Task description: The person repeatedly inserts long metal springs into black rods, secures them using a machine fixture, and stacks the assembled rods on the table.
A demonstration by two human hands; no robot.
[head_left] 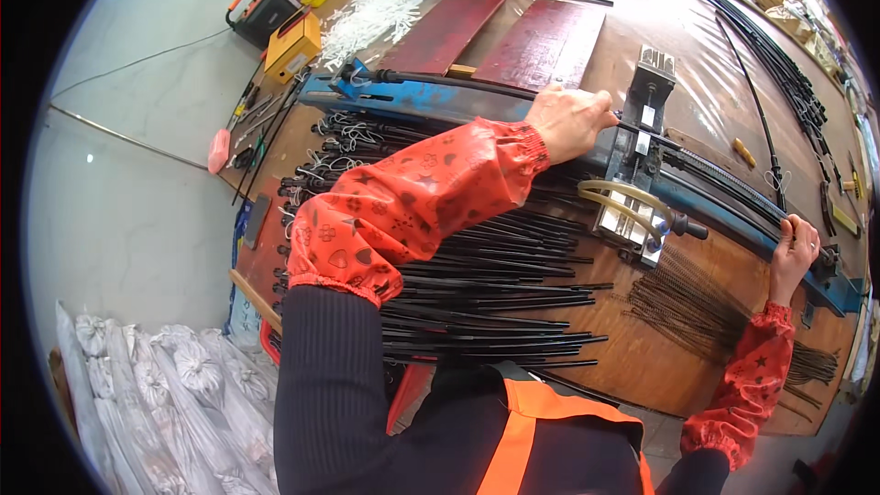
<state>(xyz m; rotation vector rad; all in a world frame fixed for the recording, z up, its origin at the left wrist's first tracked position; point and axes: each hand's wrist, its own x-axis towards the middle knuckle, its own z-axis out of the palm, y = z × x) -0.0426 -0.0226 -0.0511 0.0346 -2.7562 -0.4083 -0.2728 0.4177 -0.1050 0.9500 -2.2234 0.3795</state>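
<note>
A long blue metal rail [435,103] crosses the table, with a metal clamp fixture [632,170] standing across it. My left hand [570,121] is closed at the fixture's left side, gripping a thin black rod [463,82] that lies along the rail. Toward the rail's right end, my right hand [794,258] pinches a thin black part; its exact kind is hidden by the fingers. Between the fixture and that hand runs a dark coiled spring [724,170]. A loop of yellowish tube [623,194] curves over the front of the fixture.
Many black rods [495,298] lie in front of the rail, with thin springs [687,293] to their right. Behind it are dark red boards [541,41] and white strips [376,18]. A yellow box [293,46] sits at the left edge; black rods [779,64] lie far right.
</note>
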